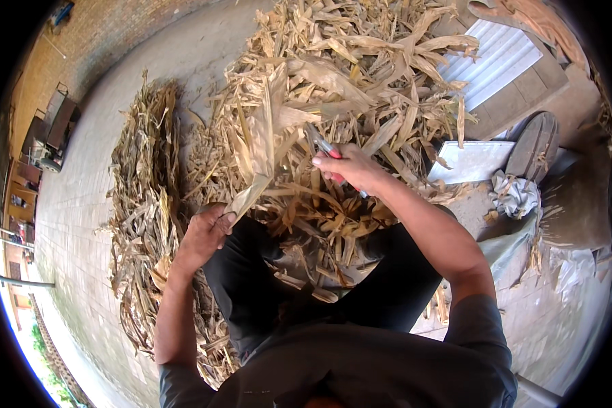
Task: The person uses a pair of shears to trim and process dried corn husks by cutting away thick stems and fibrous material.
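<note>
My left hand (207,234), above my left knee, is closed on the end of a long dry corn leaf (257,183). The pale leaf rises from my fingers toward the heap, where its far end mixes with other leaves. My right hand (350,166) is wrapped round what look like red-handled pruning shears (329,149). Their metal end points up and left, apart from the held leaf, and my fingers hide much of the handles. Right in front of both hands lies a big loose heap of dry corn leaves (347,61).
A long stacked row of dry leaves (143,204) lies at my left. Corrugated white sheet (493,58), a white panel (469,162), a dark oval sole-shaped piece (534,146) and crumpled plastic (515,194) are at the right. A cart (51,129) stands far left on the paving.
</note>
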A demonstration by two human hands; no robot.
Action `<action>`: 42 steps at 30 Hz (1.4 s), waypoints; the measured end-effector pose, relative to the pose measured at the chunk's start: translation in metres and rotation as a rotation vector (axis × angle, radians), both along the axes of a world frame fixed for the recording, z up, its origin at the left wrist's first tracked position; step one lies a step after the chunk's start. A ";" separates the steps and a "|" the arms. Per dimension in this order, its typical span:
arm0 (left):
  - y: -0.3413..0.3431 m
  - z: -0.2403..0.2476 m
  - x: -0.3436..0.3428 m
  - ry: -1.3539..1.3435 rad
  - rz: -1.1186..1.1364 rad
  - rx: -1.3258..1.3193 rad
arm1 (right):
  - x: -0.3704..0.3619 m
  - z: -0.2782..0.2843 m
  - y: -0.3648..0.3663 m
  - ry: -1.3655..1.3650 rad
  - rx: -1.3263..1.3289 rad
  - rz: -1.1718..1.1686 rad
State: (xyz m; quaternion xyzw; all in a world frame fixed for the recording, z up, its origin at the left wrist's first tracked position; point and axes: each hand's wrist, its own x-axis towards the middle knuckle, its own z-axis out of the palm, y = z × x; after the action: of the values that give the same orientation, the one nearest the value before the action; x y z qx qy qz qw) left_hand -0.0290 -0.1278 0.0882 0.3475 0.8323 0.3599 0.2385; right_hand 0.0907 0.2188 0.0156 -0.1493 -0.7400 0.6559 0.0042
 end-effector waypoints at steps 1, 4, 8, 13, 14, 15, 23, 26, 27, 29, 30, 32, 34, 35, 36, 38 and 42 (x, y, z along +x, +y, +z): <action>0.002 0.000 0.000 -0.009 0.005 -0.003 | 0.000 -0.001 -0.001 0.043 -0.008 -0.005; 0.003 0.003 0.001 -0.047 0.016 0.002 | 0.003 0.011 -0.008 0.030 0.037 -0.064; 0.003 0.008 -0.002 -0.093 -0.002 0.001 | 0.008 0.008 -0.005 -0.050 0.156 -0.065; -0.009 0.000 -0.004 -0.371 0.122 0.101 | 0.008 0.009 -0.007 -0.009 0.381 -0.158; -0.010 0.000 -0.004 -0.359 0.128 0.102 | 0.009 0.013 -0.008 -0.017 0.349 -0.135; -0.009 0.001 -0.004 -0.346 0.127 0.104 | 0.008 0.009 -0.008 -0.001 0.168 -0.163; 0.026 0.002 0.015 -0.020 0.032 0.015 | -0.003 0.011 -0.037 0.150 -0.672 -0.288; 0.038 -0.016 0.027 0.054 -0.017 0.100 | -0.013 0.012 -0.046 0.191 -0.841 -0.345; 0.042 -0.017 0.029 0.077 -0.009 0.077 | -0.017 0.011 -0.046 0.188 -0.878 -0.364; 0.047 -0.020 0.033 0.124 0.008 0.032 | -0.022 0.008 -0.044 0.183 -0.952 -0.401; 0.047 -0.023 0.032 0.194 -0.008 0.031 | -0.025 0.007 -0.043 0.204 -1.011 -0.393; 0.046 -0.032 0.030 0.333 -0.037 0.029 | -0.029 0.004 -0.037 0.203 -0.995 -0.405; 0.051 -0.026 0.040 0.415 -0.017 0.111 | -0.033 0.005 -0.037 0.208 -1.000 -0.435; 0.051 -0.022 0.043 0.450 -0.022 0.128 | -0.034 0.005 -0.037 0.206 -0.978 -0.451; 0.050 -0.017 0.047 0.486 -0.026 0.144 | -0.034 0.005 -0.037 0.205 -0.957 -0.468; 0.044 -0.010 0.053 0.546 -0.069 0.127 | -0.035 0.002 -0.036 0.214 -0.939 -0.497; 0.016 -0.014 0.066 0.626 0.027 -0.028 | -0.040 -0.003 -0.031 0.224 -0.963 -0.589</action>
State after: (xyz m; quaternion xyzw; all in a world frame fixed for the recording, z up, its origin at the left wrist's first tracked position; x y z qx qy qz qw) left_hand 0.0375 -0.1118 0.0740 0.4269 0.8748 0.2271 -0.0294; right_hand 0.0504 0.1877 0.0125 -0.2639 -0.2800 0.9019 0.1964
